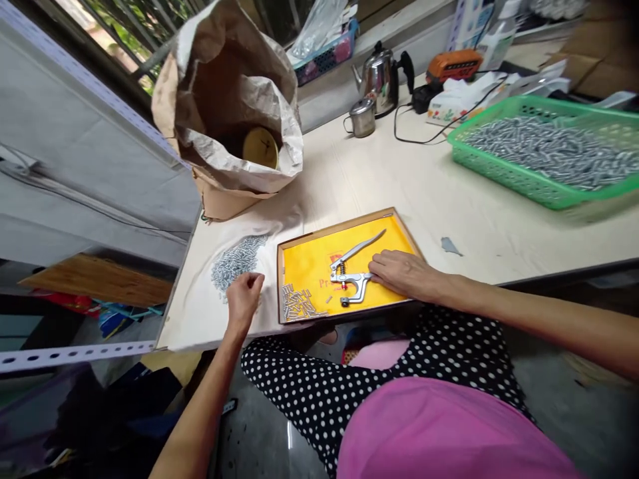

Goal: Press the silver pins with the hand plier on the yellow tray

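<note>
My left hand (243, 303) is closed in a pinch at the near edge of a pile of small silvery metal pieces (238, 261); anything between its fingertips is too small to make out. My right hand (402, 271) is wrapped over the lower handle of metal snap pliers (357, 279), whose upper handle stands raised and apart. The pliers lie over a shallow cardboard tray (280, 276) with a yellow bottom. Several small metal tubes (298, 304) are heaped in the tray's near left corner. A single loose tube (329, 299) lies near the pliers' jaw.
Behind the pile stands a large open paper sack (219, 189) with a round yellowish object inside. A green basket (529, 189) full of metal pieces is at the right. Farther back are a metal cup (362, 120), a kettle (382, 80) and a black cord (424, 141).
</note>
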The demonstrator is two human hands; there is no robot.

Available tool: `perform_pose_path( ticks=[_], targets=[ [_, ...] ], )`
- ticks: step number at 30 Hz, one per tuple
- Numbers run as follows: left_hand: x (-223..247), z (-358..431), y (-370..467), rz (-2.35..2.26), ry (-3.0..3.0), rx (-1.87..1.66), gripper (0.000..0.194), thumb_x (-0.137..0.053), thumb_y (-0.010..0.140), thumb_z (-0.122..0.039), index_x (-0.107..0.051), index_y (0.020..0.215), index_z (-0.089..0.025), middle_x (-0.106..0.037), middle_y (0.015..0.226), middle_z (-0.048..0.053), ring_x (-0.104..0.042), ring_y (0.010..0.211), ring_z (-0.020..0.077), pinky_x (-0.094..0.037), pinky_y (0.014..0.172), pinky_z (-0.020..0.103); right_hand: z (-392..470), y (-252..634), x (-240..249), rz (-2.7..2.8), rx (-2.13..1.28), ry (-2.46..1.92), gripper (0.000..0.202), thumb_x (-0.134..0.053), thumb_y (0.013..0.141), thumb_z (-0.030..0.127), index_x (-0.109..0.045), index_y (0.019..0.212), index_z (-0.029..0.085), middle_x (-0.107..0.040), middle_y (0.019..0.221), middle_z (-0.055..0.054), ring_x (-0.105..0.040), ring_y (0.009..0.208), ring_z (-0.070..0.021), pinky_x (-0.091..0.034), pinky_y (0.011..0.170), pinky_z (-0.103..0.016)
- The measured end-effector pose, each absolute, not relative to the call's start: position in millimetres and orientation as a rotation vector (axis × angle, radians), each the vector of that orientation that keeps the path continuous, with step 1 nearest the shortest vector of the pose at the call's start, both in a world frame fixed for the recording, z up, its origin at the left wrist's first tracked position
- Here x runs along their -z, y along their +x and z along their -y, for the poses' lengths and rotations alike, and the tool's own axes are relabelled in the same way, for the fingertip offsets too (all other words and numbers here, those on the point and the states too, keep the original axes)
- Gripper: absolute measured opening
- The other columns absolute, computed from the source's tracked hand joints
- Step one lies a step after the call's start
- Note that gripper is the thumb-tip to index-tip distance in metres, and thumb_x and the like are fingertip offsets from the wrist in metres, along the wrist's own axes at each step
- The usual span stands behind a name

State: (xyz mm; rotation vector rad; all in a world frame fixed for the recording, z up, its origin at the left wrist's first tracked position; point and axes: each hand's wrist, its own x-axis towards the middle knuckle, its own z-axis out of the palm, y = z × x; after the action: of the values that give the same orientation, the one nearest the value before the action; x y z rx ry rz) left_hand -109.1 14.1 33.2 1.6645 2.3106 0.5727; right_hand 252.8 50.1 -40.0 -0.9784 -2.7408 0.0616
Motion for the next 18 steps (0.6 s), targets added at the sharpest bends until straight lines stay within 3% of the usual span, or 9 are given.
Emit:
perform_pose_path(
  ticks=[2,8,18],
  targets=[
    [-36,-6,-75,-2.074,1.414,-0.758,0.029,-0.062,0.078,-0.043,-0.068,0.081,-0.015,-0.058,0.059,-0.002,-0.05,0.05,0.012,-0.039,0.052,0.024,-52,253,36,2.769,-0.051,-0.952,0.019,-0.046,0.1,0.024,-0.059,0.088,0.018,-0.063,0.085,-0.006,-0.05,0.077,-0.0182,-0.027,0.068,-0.032],
    [-26,9,24,-1.716,1.234,-0.7,0.038,-0.072,0.069,-0.051,-0.071,0.076,-0.014,-0.057,0.053,-0.003,-0.041,0.039,0.007,-0.03,0.04,0.021,-61,258,26,2.772,0.155,-0.875,0.019,-0.044,0.1,0.016,-0.06,0.09,0.018,-0.064,0.083,-0.005,-0.047,0.077,-0.0196,-0.021,0.068,-0.035],
    [-8,-9,41,-1.877,1.427,-0.456,0.032,-0.067,0.072,-0.047,-0.073,0.072,-0.015,-0.066,0.057,0.003,-0.058,0.056,0.0151,-0.036,0.049,0.022,-64,259,28,2.786,0.087,-0.928,0.02,-0.043,0.101,0.015,-0.06,0.092,0.016,-0.064,0.083,-0.005,-0.047,0.079,-0.0196,-0.019,0.07,-0.035]
  ],
)
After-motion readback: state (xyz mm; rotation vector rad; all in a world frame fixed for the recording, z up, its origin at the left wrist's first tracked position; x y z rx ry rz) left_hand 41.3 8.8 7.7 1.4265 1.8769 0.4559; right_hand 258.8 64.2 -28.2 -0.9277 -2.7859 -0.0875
